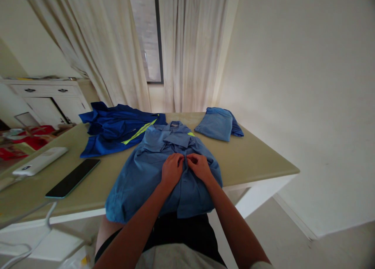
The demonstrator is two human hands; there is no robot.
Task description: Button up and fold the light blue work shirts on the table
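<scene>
A light blue work shirt [131, 183] lies front up on the table, its collar pointing away from me and its lower hem hanging over the near edge. My left hand [172, 168] pinches the left side of the front placket. Facing it, my right hand [199, 166] pinches the other side, with the fingertips of both hands almost meeting at the middle. Whether a button sits between the fingers is too small to tell. One sleeve lies folded across the chest, near a small yellow patch.
Beyond the shirt, a darker blue garment [117, 124] with a yellow stripe lies crumpled at left. Folded blue clothes [215, 124] rest at back right. A phone [73, 178], a white power strip [41, 160] and cables occupy the left of the table [254, 159]. A wall stands at right.
</scene>
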